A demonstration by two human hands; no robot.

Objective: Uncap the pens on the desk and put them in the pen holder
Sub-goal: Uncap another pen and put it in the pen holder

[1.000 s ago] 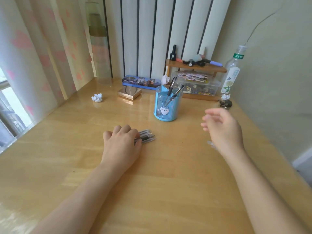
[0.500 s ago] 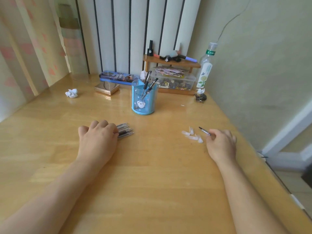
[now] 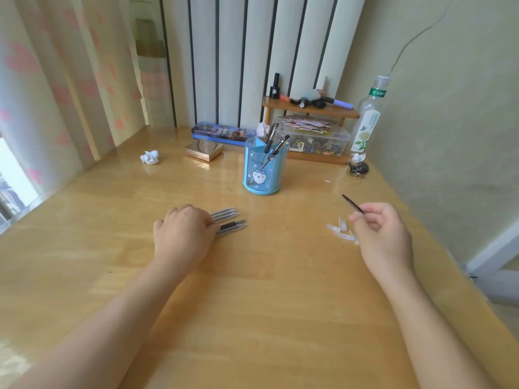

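Right of centre, my right hand (image 3: 384,234) pinches an uncapped pen (image 3: 352,203) above shed caps (image 3: 341,230) — next, into the blue holder (image 3: 264,169) upper centre — while my left hand (image 3: 184,234) rests flat on the remaining pens (image 3: 229,220).

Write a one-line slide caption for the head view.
Right hand lifts a pen beside loose caps; left hand rests on the remaining pens; holder behind.
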